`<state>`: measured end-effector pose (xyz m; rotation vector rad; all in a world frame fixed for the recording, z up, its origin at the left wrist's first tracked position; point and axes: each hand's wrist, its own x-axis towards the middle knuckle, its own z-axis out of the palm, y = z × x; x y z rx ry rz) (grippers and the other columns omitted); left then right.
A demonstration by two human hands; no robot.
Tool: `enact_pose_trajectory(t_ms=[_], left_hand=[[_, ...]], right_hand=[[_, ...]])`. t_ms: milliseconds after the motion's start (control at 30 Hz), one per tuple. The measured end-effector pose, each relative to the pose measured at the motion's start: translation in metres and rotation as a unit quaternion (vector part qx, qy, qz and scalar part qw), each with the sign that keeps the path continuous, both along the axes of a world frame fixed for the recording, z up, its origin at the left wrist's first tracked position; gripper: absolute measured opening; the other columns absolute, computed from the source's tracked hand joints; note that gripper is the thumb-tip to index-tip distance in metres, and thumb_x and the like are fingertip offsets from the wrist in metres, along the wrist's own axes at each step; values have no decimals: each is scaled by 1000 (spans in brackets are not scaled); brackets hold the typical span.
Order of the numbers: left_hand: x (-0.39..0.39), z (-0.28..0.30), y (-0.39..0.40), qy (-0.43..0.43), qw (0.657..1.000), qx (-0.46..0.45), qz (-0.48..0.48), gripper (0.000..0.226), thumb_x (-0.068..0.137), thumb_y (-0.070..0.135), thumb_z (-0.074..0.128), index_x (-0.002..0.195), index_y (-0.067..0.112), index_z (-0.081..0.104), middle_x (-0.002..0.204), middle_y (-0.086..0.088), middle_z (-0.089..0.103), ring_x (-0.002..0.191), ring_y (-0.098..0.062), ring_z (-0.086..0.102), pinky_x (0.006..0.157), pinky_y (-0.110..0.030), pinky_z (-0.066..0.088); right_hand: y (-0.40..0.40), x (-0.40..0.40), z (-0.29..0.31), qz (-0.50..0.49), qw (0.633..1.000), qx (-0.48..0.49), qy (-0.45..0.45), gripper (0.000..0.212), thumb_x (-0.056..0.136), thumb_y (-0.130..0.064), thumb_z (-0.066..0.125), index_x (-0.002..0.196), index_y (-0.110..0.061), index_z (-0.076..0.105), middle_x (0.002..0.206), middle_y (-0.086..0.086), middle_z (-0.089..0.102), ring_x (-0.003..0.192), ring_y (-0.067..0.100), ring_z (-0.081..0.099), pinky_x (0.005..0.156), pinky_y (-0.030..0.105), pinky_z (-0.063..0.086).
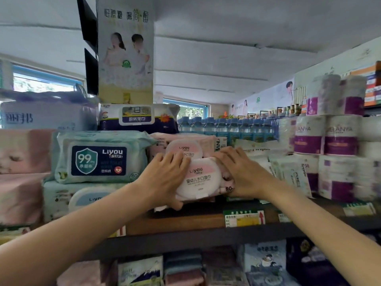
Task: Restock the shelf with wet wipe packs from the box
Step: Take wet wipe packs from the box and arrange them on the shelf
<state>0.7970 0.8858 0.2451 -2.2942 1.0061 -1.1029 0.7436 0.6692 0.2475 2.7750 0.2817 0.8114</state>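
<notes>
A pink wet wipe pack (201,180) with a round white and pink lid stands on its edge at the front of the top shelf (181,221). My left hand (165,180) grips its left end, fingers over the top and thumb under the bottom. My right hand (240,172) holds its right end the same way. Right behind it stands another pink wet wipe pack (185,148) of the same kind, partly hidden. The box is out of view.
Left of the pink packs lie blue Liyou wipe packs (99,159), with a kitchen wipe pack (138,118) above. Small sachets (292,174) and toilet roll packs (329,139) crowd the right. Price tags (243,218) line the shelf edge. More goods sit on the shelf below.
</notes>
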Motion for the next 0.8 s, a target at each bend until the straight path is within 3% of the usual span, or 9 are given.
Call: enact_pose_trajectory(t_ms=[100, 233, 333, 467, 533, 700, 800], left_hand=[[-1, 4, 2, 23, 998, 33, 46, 94, 65, 57, 67, 134, 10, 23, 130, -8, 35, 113, -24, 40, 93, -35, 38], [-3, 25, 1, 126, 985, 76, 93, 106, 65, 61, 70, 143, 16, 16, 140, -5, 32, 125, -23, 36, 104, -36, 36], [1, 40, 3, 226, 962, 83, 132, 84, 67, 49, 76, 137, 23, 36, 134, 1, 47, 122, -19, 44, 103, -35, 40], [-4, 38, -7, 209, 963, 92, 146, 44, 78, 24, 72, 118, 13, 57, 111, -2, 61, 100, -19, 58, 91, -31, 50], [-12, 38, -8, 210, 963, 87, 148, 40, 78, 22, 73, 113, 10, 58, 109, -4, 62, 98, -20, 58, 87, -29, 49], [-25, 36, 10, 274, 957, -6, 99, 40, 85, 18, 65, 124, 13, 56, 121, -6, 61, 109, -22, 57, 93, -31, 47], [-48, 15, -2, 199, 979, -39, -2, 39, 89, 14, 53, 128, 14, 50, 125, -8, 55, 113, -28, 52, 88, -39, 48]], right_hand=[[3, 4, -5, 36, 997, 45, 53, 109, 61, -57, 76, 146, -27, 14, 142, 0, 20, 129, 20, 21, 108, 36, 33], [5, -1, 0, 69, 980, 148, 118, 97, 65, -50, 76, 144, -36, 23, 128, -7, 34, 119, 12, 35, 104, 31, 37], [12, -6, 0, 69, 973, 166, 142, 79, 77, -39, 70, 143, -36, 28, 116, -12, 35, 108, 7, 37, 96, 24, 36], [22, -17, -4, 47, 976, 158, 144, 68, 82, -26, 68, 141, -32, 36, 123, -1, 42, 109, 13, 44, 93, 22, 37], [27, -24, -7, 38, 976, 163, 141, 66, 84, -20, 67, 142, -29, 36, 124, -3, 41, 109, 10, 42, 91, 16, 32], [39, -42, -23, -21, 990, 134, 33, 59, 90, -19, 56, 143, -27, 32, 145, 2, 30, 130, 24, 31, 107, 39, 36], [38, -67, -31, -50, 978, 194, -55, 51, 92, -15, 50, 141, -20, 35, 144, 6, 29, 132, 27, 29, 108, 42, 34]])
